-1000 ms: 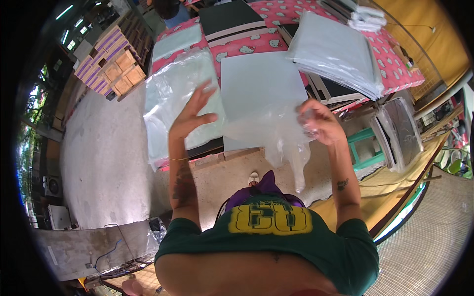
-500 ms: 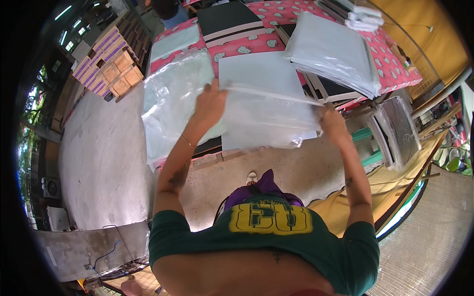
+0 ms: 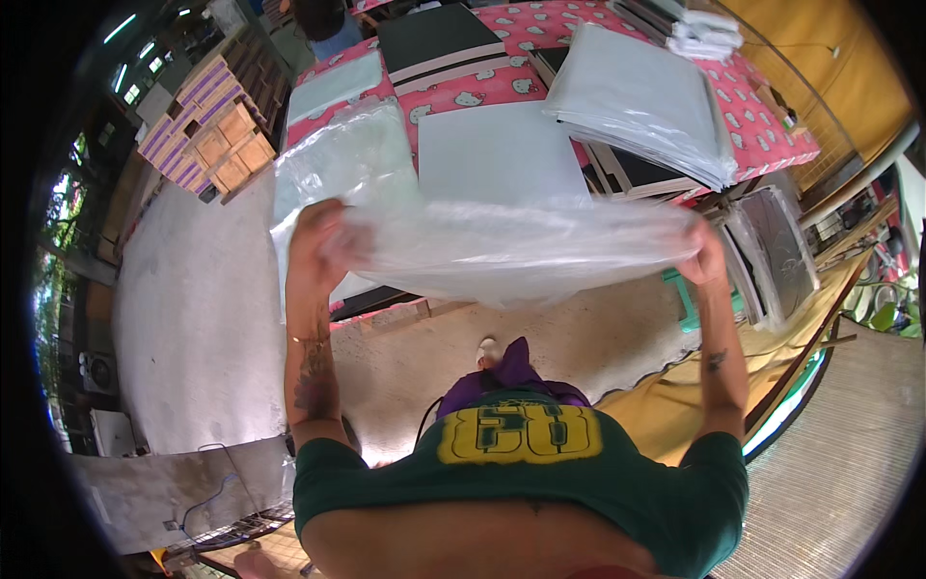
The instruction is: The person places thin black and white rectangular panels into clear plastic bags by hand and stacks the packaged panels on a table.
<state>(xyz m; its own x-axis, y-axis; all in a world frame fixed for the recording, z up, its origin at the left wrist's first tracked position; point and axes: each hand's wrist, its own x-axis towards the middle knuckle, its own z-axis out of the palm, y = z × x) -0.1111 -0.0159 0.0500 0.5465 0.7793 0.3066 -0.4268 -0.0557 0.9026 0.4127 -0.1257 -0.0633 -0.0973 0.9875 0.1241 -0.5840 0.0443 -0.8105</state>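
Observation:
A clear plastic bag (image 3: 521,246) is stretched in the air between my two hands. My left hand (image 3: 333,236) grips its left end, fingers blurred by motion. Its right end is pinched in my right hand (image 3: 702,249), with the fingers closed and also smeared. Behind the plastic, a flat white sheet or board (image 3: 497,154) lies at the near part of the table; the bag hides its front edge. Beside it on the left is a pile of clear plastic bags (image 3: 352,154), close to my left hand.
The table wears a pink patterned cover (image 3: 473,94). On it sit black-topped board stacks (image 3: 439,37) and a tilted pile of plastic-wrapped white sheets (image 3: 644,96). Wrapped panels (image 3: 767,246) lean at the right near a green stool (image 3: 683,299). Cartons (image 3: 217,125) stand far left.
Both hands have moved apart and nearer to me, left hand leftward, right hand rightward. The bag is now drawn wide between them, lifted off the white sheet, which shows more at its far part.

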